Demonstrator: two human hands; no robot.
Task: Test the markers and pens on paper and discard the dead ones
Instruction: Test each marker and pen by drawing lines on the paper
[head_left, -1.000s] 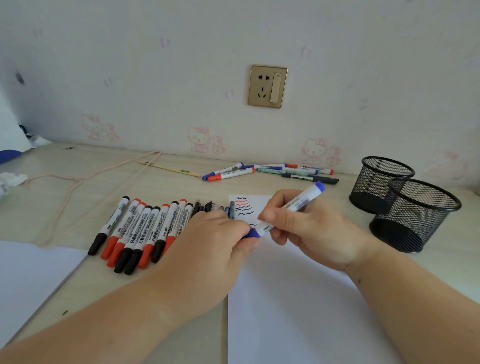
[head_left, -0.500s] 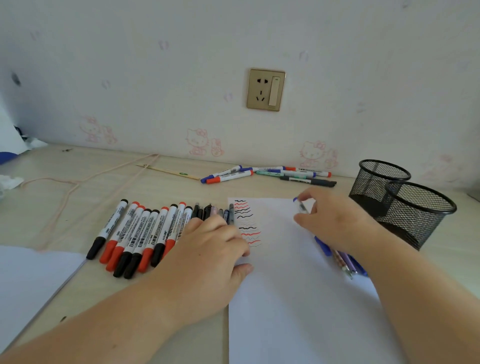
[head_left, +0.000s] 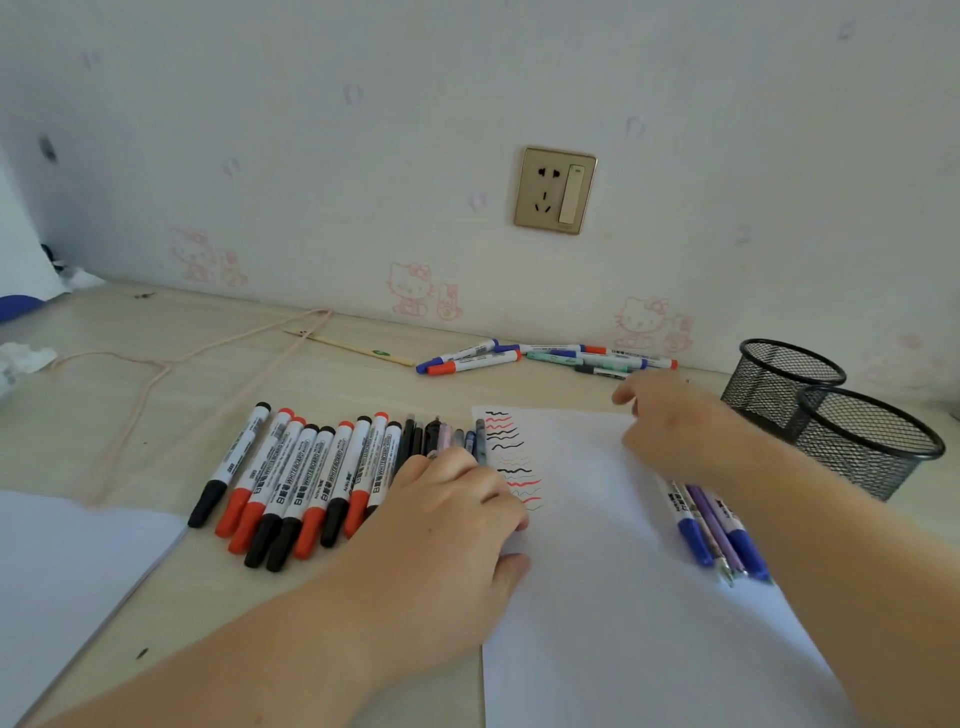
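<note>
Paper (head_left: 597, 597) smooth, flat | left hand (head_left: 452, 525) pressing it, relaxed | right hand (head_left: 670, 431) blurred, grip unclear

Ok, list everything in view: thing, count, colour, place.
whiteboard markers: nine, white barrels with black or red caps, in a row on the desk left of the test sheet
thin pens: several, dark, between that row and the sheet; count unclear
test sheet: one, white, black and red squiggles near its top left
slim markers: about six, blue, red, green and black caps, by the wall
pens on the sheet: about three, blue and purple, right edge
mesh cups: two, black, far right
second paper: white, left edge
cord: pink, back left
wall socket: one, gold
left hand: resting on the sheet's left edge
right hand: reaching toward the slim markers, blurred
</note>
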